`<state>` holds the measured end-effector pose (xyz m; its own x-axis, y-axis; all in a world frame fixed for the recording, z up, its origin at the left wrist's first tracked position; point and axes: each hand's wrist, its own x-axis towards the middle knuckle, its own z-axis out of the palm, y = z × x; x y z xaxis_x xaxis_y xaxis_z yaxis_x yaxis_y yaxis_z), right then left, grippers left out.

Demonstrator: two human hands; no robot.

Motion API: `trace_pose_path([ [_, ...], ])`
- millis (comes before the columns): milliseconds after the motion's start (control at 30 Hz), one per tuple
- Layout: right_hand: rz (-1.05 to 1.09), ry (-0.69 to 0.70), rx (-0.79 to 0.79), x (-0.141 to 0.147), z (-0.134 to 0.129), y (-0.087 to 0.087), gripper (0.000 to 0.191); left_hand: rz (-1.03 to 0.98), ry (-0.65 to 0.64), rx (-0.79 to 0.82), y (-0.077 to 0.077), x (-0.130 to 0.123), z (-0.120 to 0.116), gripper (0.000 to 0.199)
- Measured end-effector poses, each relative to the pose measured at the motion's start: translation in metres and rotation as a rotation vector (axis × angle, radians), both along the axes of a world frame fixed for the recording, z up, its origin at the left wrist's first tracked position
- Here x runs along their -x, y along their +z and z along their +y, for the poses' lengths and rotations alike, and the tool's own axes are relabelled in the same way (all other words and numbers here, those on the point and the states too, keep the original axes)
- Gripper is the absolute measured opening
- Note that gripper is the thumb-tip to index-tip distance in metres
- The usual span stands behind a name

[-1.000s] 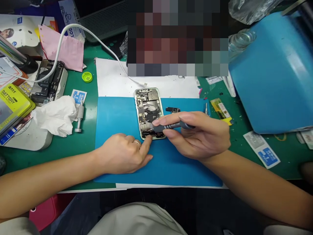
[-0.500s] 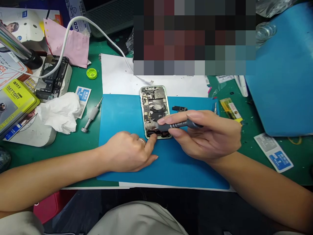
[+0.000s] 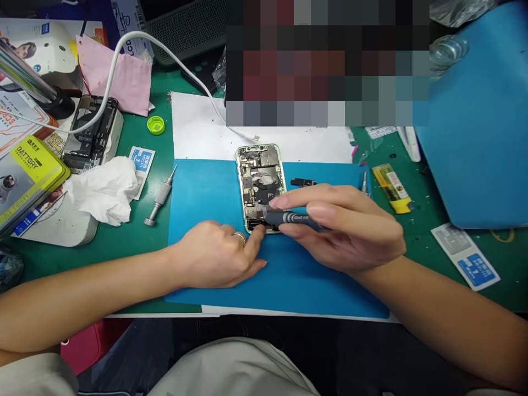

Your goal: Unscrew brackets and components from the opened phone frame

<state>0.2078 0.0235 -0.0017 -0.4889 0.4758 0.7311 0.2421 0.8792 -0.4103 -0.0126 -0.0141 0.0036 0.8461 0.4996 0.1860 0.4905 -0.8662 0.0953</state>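
Observation:
An opened phone [image 3: 264, 181] lies on the blue mat [image 3: 202, 192], its circuit boards and inner parts bare. At its lower edge, the index fingertip of my left hand [image 3: 223, 253] presses down on it, the other fingers curled under. My right hand [image 3: 350, 228] is closed around a dark grey screwdriver [image 3: 295, 218], held nearly flat. Its tip end is over the phone's lower part, close to my left fingertip; the exact contact point is too small to tell. A small black phone part [image 3: 303, 182] lies on the mat just beyond my right fingers.
Left of the mat lie a second, grey screwdriver [image 3: 160, 196], a crumpled tissue [image 3: 105, 190], a green cap [image 3: 155, 125] and another opened phone [image 3: 91, 132] on a white box. A white cable [image 3: 136, 34] arches overhead. At right are a yellow packet [image 3: 391, 188] and a label card [image 3: 466, 257].
My right fingers have shifted their grip on the screwdriver, with the middle fingertip now lower and its handle tilted slightly differently. My left hand and the phone stay put.

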Motion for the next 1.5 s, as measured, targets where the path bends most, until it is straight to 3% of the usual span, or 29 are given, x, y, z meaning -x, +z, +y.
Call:
trace_pose_path([
  [700,-0.022,-0.007,-0.024,0.0023,0.0017,0.0051,0.075,0.004,-0.007,0.022,-0.0013,0.0011,0.0006,0.046],
  [1000,-0.015,0.003,-0.047,0.0073,0.0030,0.0059,0.063,-0.030,0.196,-0.103,0.0046,0.0034,-0.0032,0.050],
  [1500,-0.023,0.026,-0.016,0.0067,0.0029,0.0071,0.055,0.032,0.203,-0.095,0.0042,0.0015,-0.0029,0.051],
])
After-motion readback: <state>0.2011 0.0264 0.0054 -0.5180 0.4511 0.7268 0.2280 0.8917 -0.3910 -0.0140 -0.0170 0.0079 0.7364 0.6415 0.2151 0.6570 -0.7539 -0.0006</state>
